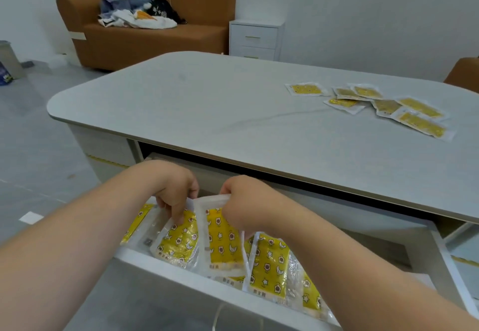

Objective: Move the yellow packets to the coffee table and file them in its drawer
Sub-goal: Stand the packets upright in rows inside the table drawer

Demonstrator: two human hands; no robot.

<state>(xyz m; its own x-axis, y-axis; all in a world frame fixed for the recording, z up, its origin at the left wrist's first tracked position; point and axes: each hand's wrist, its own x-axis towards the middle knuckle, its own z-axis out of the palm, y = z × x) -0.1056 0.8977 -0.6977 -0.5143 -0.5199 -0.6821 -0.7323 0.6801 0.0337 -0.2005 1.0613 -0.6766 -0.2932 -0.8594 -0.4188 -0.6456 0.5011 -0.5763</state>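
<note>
The coffee table's drawer (181, 271) is pulled out toward me, and several yellow packets with star and moon prints stand on edge inside it. My left hand (178, 188) pinches the top of one leaning packet (178, 242) at the drawer's left. Beside it, my right hand (243, 201) grips the top edge of an upright packet (224, 240). More packets (269, 266) lean to the right of that one. On the far right of the grey table top (207, 102), several more yellow packets (383, 105) lie flat and scattered.
A brown sofa (155, 38) with a heap of clothes stands against the back wall, a white drawer cabinet (255, 39) to its right. A grey bin (9, 58) sits on the floor at the left. The drawer's right half shows bare bottom.
</note>
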